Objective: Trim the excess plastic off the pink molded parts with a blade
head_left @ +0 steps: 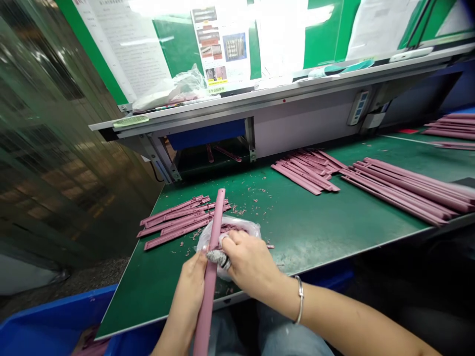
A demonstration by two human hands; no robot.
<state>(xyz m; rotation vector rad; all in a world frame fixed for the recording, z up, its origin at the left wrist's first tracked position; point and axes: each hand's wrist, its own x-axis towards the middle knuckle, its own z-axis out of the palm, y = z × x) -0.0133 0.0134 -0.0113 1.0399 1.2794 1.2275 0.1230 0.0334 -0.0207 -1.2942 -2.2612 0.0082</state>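
Observation:
A long pink plastic strip (pixel 216 225) with a small hole near its far end slants up over the table's front edge. Around its middle my left hand (pixel 192 277) is closed, thumb along the side. My right hand (pixel 251 261) is closed too, its fingers pressed against the strip's right side. Whitish and grey wrapping (pixel 218 257) covers some of those fingers; whatever they pinch is hidden. Beneath the hands lies a clear plastic bag (pixel 254 228) with pink shavings in it.
Several pink strips (pixel 174 217) lie on the green table (pixel 297 232) at left. Further piles of strips (pixel 304 170) and longer strips (pixel 404 190) lie to the right. Loose shavings dot the surface. A shelf (pixel 267 94) spans the back; a blue bin (pixel 55 316) stands lower left.

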